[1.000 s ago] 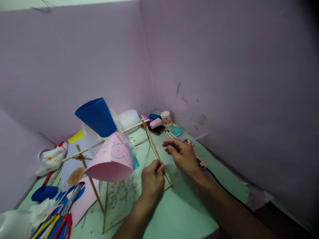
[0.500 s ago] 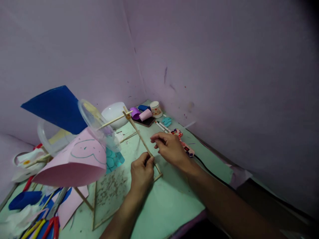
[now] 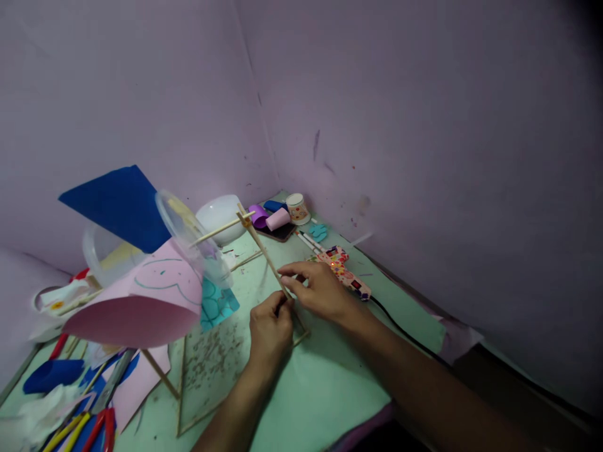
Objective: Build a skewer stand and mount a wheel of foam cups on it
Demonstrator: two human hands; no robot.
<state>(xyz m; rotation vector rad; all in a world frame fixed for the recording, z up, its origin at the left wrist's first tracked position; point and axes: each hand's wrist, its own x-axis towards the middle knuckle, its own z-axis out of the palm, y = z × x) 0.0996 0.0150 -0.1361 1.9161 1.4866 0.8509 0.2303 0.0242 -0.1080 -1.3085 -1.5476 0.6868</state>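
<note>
A frame of thin wooden sticks stands on the table, with a slanted wooden stick (image 3: pixel 264 250) at its right side. My left hand (image 3: pixel 271 326) is closed around the lower part of this stick. Just above it, the thumb and forefinger of my right hand (image 3: pixel 313 289) meet the same stick in a pinch. A light stick (image 3: pixel 221 228) runs from the frame's top joint to a pink paper cone (image 3: pixel 164 282) with a green drawn line. Clear plastic lids (image 3: pixel 183 226) and a blue paper piece (image 3: pixel 117 207) are mounted by the cone.
A patterned glue gun (image 3: pixel 346 276) with a lit light lies right of my hands, its black cord (image 3: pixel 400 326) trailing rightward. Behind are a white bowl (image 3: pixel 220 213), paper cups (image 3: pixel 298 209) and a phone (image 3: pixel 282 233). Scissors (image 3: pixel 113 380) and paper scraps lie front left. Walls close the corner.
My right hand has moved left and slightly down, bringing its fingertips to the slanted stick. My left hand keeps its hold. The whole view has shifted slightly.
</note>
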